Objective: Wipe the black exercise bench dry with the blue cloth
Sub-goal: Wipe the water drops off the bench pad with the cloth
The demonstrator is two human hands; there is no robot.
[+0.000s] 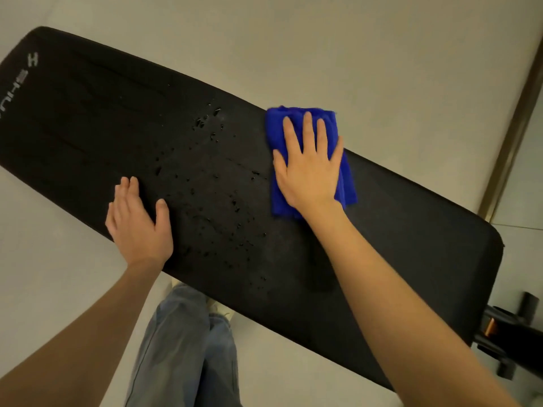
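Observation:
The long black exercise bench [88, 121] runs diagonally from upper left to lower right. Several water droplets [205, 171] speckle its middle. A folded blue cloth [276, 124] lies on the bench near its far edge, right of the droplets. My right hand [308, 168] presses flat on the cloth with fingers spread. My left hand [138, 218] rests flat on the bench's near edge, left of the droplets, holding nothing.
Pale floor [323, 39] surrounds the bench. My jeans-clad legs [188, 348] stand at the near side. The bench's black metal frame with an orange part [496, 327] sticks out at the lower right. A wall base or door frame [511, 136] runs along the right.

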